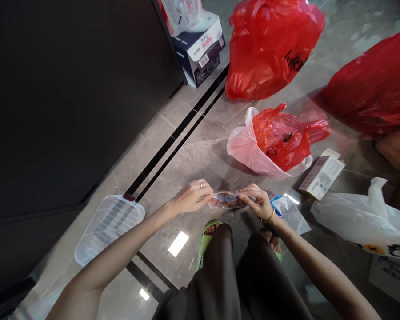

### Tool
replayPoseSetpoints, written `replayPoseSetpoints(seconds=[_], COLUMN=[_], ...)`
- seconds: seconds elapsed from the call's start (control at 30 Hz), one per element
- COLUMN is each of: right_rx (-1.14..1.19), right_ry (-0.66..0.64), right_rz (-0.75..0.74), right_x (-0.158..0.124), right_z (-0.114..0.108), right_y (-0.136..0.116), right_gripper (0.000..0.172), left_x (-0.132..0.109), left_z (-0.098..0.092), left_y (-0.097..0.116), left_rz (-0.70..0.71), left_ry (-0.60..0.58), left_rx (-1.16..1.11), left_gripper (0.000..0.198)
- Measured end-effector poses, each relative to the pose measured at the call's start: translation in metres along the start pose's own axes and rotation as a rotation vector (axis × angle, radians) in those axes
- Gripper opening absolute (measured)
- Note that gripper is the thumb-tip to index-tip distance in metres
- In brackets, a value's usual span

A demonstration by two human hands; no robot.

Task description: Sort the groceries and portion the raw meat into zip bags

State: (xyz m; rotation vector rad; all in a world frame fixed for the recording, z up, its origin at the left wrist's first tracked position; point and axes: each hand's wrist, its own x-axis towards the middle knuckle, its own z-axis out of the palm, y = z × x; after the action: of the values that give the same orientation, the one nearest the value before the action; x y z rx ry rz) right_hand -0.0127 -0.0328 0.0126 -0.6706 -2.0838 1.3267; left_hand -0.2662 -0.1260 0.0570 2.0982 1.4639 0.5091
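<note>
A small clear plastic bag (225, 200) is stretched between my two hands above the floor, in front of my feet. A bluish strip runs along its upper part; I cannot make out what the reddish-brown content is. My left hand (194, 195), with a ring on one finger, pinches the bag's left end. At the right end, my right hand (258, 202) grips it between thumb and fingers. Just beyond my right wrist lies a white and blue packet (290, 214) on the floor.
A clear plastic container (102, 231) stands at left by a dark panel (70, 98). Red bags (273, 49) are at the back and right. A pink-white bag (242, 144) holds red plastic. A small box (323, 175) and white bag (350, 213) lie right. Dark-blue boxes (202, 53) stand behind.
</note>
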Motion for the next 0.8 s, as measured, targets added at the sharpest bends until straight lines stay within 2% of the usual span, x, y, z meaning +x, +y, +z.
replayPoseSetpoints(seconds=[0.1,0.2,0.3,0.43,0.53,0.67,0.8], right_rx=[0.014,0.017,0.012,-0.028,-0.076,-0.160,-0.365], right_ry=[-0.015,-0.013,-0.003,-0.010,-0.079,-0.147,-0.355], right_rz=[-0.032,-0.046,-0.029,-0.035,-0.094,-0.163,-0.264], right_x=[-0.001,-0.003,-0.003,-0.001,0.000,0.001,0.011], right_z=[0.003,0.003,0.001,-0.002,-0.006,-0.016,-0.025], right_y=[-0.005,-0.007,-0.006,-0.005,-0.004,-0.007,-0.018], right_gripper=[0.013,0.013,0.013,0.012,0.011,0.012,0.019], left_x=[0.013,0.020,0.021,0.021,0.025,0.028,0.027], left_z=[0.006,0.014,0.018,0.016,0.014,0.017,0.022], left_y=[0.006,0.007,0.007,0.011,0.013,0.012,0.016], left_rz=[0.127,0.246,0.193,0.172,0.209,0.382,0.479], left_ry=[-0.081,-0.159,-0.139,-0.078,-0.041,-0.080,-0.062], left_rx=[0.188,0.159,0.071,0.242,0.391,0.430,0.554], left_gripper=[0.018,0.024,0.030,0.025,0.022,0.016,0.013])
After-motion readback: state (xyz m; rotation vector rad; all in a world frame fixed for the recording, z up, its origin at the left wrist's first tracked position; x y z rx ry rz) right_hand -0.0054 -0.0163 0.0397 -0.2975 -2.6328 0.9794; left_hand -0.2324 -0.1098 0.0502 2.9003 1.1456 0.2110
